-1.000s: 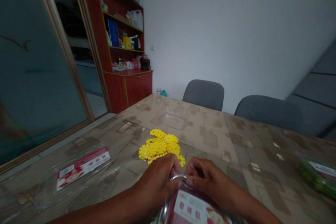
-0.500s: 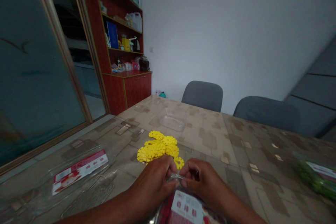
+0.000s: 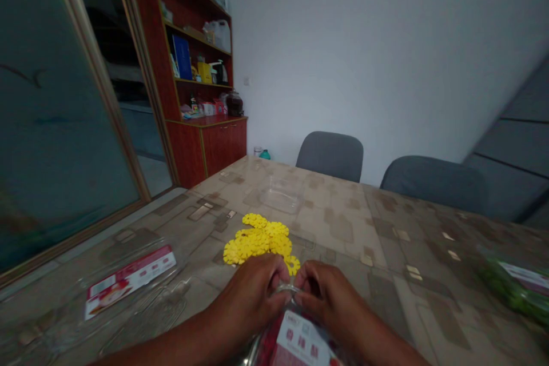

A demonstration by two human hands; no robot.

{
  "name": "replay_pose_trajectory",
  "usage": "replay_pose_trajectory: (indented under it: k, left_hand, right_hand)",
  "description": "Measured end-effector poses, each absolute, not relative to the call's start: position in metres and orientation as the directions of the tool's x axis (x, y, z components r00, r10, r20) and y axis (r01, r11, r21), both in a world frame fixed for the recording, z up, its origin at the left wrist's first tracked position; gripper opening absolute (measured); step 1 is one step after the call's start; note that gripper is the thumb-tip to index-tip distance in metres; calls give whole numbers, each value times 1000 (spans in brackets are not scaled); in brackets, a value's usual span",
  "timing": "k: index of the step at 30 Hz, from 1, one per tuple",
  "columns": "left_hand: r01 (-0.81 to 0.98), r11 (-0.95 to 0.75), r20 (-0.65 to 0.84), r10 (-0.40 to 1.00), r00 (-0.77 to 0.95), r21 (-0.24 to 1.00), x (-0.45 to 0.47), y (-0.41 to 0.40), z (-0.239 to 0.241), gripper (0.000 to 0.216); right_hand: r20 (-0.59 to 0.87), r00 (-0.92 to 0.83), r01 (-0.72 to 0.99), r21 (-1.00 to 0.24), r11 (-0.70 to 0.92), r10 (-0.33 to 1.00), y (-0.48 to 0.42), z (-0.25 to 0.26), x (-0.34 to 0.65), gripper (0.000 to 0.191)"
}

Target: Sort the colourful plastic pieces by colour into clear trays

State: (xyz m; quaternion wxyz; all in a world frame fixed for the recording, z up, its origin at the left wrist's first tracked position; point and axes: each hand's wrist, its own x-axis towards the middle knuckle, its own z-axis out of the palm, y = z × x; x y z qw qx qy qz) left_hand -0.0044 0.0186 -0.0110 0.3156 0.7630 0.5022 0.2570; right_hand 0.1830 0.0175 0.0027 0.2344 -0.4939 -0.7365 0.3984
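Observation:
A clear plastic container with a red and white label lies at the bottom of the view, close to my body; its near end is cut off. My left hand pinches the container's far rim between thumb and fingers. Beside it, my right hand grips the same rim, the two hands a small gap apart. Red shows through the clear wall, but I cannot make out what is inside. Just beyond my knuckles is a heap of yellow flower-shaped plastic discs.
An empty clear tray stands past the discs. To the left lie a labelled clear container and another clear plastic piece. At the right edge is a clear pack with green contents. Grey chairs line the table's far side.
Both hands keep hold of the container's rim. The labelled container has tilted or shifted slightly, and the view has moved a little.

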Motion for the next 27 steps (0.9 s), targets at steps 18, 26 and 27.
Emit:
replay_pose_trajectory:
  k: [18,26,27]
  left_hand:
    - [647,-342,60,907,416,682,-12,21,-3,2]
    - [719,-337,31,915,403,608,-9,19,6,4]
    - [727,-328,19,917,397,603,-8,19,7,4]
  right_hand:
    - [-58,-466,608,-746,272,883,25,9,185,20]
    - [-21,-342,856,-419,302,939,11,8,186,41]
    - [1,-344,859,-403,315,939,10,7,185,45]
